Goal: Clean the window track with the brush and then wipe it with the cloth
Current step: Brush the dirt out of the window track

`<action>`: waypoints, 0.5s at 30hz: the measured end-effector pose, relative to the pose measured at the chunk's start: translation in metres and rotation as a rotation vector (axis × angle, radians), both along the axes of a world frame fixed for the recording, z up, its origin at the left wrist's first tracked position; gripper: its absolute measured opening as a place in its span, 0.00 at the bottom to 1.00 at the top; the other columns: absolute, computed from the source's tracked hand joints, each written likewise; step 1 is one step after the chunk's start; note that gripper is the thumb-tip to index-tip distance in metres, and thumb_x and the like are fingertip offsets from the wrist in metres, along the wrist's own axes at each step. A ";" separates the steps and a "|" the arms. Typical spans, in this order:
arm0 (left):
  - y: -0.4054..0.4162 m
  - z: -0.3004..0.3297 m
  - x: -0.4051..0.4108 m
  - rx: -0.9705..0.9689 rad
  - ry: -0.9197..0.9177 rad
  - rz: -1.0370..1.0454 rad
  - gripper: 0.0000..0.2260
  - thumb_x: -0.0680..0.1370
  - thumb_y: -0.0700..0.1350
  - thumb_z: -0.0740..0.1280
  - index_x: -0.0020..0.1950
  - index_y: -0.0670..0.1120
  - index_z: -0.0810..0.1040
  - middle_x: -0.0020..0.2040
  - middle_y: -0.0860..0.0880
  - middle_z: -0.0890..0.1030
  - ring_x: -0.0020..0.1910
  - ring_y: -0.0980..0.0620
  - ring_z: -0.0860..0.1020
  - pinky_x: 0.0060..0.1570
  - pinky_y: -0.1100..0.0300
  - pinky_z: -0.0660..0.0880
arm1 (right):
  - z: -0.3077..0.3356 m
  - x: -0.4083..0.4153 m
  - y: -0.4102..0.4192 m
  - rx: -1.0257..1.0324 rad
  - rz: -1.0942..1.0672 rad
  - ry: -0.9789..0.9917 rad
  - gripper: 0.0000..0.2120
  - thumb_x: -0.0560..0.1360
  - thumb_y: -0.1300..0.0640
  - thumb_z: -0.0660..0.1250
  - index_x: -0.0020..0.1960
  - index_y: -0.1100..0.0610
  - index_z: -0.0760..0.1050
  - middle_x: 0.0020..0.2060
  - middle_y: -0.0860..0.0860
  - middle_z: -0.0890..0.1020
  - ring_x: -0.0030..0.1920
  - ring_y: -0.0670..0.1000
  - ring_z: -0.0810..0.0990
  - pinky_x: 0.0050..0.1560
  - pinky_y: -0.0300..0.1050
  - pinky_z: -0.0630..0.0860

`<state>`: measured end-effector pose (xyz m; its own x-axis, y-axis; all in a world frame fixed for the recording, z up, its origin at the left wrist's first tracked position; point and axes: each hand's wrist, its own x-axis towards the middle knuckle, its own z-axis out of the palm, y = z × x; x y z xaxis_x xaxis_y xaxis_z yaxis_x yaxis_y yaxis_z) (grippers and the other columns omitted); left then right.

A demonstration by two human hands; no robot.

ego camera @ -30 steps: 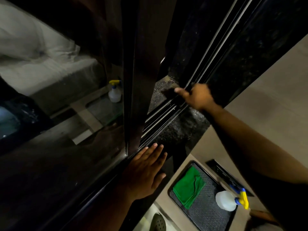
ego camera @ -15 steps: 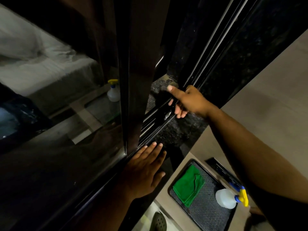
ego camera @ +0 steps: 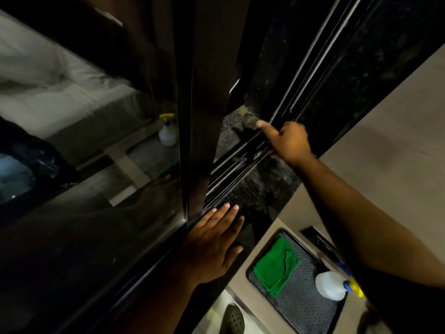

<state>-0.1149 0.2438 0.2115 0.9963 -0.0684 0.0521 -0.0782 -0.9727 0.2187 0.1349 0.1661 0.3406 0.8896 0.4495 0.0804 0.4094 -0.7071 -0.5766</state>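
The window track (ego camera: 231, 174) runs diagonally, its metal rails dusty beside the dark sliding frame (ego camera: 207, 116). My right hand (ego camera: 286, 141) is over the rails, fingers curled and forefinger stretched out, closed on a dark brush (ego camera: 245, 131). The brush is blurred and mostly hidden, with only a dark shape showing past my fingertip. My left hand (ego camera: 214, 244) lies flat on the sill at the foot of the frame and holds nothing. The folded green cloth (ego camera: 277, 266) lies on a black tray (ego camera: 301, 307) below, apart from both hands.
A white spray bottle (ego camera: 330, 285) with a blue and yellow trigger lies on the tray, partly behind my right forearm. The glass pane on the left mirrors a spray bottle (ego camera: 167, 133) and a bed. A beige floor lies to the right and a perforated slipper (ego camera: 233, 319) at the bottom.
My right hand slid a short way down the track toward me, then back up to where it began. My left hand has stayed flat on the sill.
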 end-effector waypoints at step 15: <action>0.000 0.006 0.000 -0.012 0.008 -0.003 0.27 0.81 0.58 0.52 0.77 0.47 0.61 0.78 0.45 0.59 0.78 0.45 0.56 0.74 0.46 0.60 | -0.006 -0.037 0.014 0.352 0.280 0.609 0.27 0.72 0.34 0.65 0.34 0.58 0.82 0.21 0.56 0.80 0.21 0.53 0.78 0.20 0.38 0.72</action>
<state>-0.1149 0.2440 0.2171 0.9965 -0.0705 0.0453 -0.0791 -0.9696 0.2314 0.0977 0.1798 0.3348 0.6791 0.7040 -0.2081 0.0835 -0.3557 -0.9309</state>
